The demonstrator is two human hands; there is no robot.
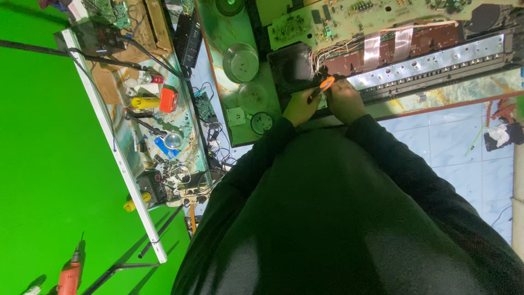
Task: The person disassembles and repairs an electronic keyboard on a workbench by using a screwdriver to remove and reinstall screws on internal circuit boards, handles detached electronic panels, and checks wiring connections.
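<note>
My left hand (300,107) grips a small orange-handled tool (326,84) whose dark shaft runs back into the fist. My right hand (344,101) is right beside it, with its fingers curled against the front edge of an opened electronic device (436,63). I cannot see whether the right hand holds anything. The device shows a long perforated metal strip, a brown board with white ribbon cables (387,45) and a green circuit board (349,16) behind. A black speaker box (292,68) sits just above my left hand. My dark sleeves and torso fill the lower frame.
The marbled green table (218,33) also carries a round metal lid (240,62), a white socket (236,116) and a black adapter (189,39). A cluttered side shelf (164,136) at left holds tools, wires and a magnifier. A red drill (69,276) lies on the green backdrop. Blue floor tiles (464,147) are at right.
</note>
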